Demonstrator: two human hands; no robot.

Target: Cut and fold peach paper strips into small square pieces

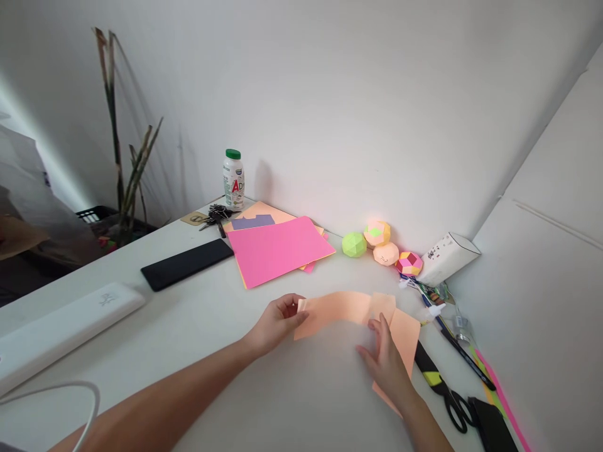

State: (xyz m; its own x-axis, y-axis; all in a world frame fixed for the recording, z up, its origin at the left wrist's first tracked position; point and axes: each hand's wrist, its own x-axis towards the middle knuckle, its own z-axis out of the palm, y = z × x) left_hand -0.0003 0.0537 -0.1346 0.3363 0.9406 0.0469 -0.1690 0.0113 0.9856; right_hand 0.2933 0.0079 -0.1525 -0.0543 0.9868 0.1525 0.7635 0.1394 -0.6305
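Paper strip [336, 307] is plain peach, the top sheet [281, 252] hot pink. One faceted ball [353, 245] is solid lime; the patchwork ball [409, 263] mixes maroon, pink, yellow (loudest thing there). White bottle [234, 183], green cap [232, 154]. White container [447, 256] has dark marks, too small to read.

Left hand's [277, 324] thumb covers a bit of the peach paper strip's [336, 306] left end, right hand [387, 358] hides part of the loose peach sheet [406, 329], and the pink sheet [280, 248] overlaps the purple sheet's [254, 221] lower edge. White elongated device [75, 329] cut by left edge, white cable [97, 395] by left and bottom edges, black pouch [490, 422] and pink strip [507, 409] by the bottom. Bottle's [234, 183] small print unreadable, its big lettering curving out of sight; marks on the white carton [445, 258] too small to tell.
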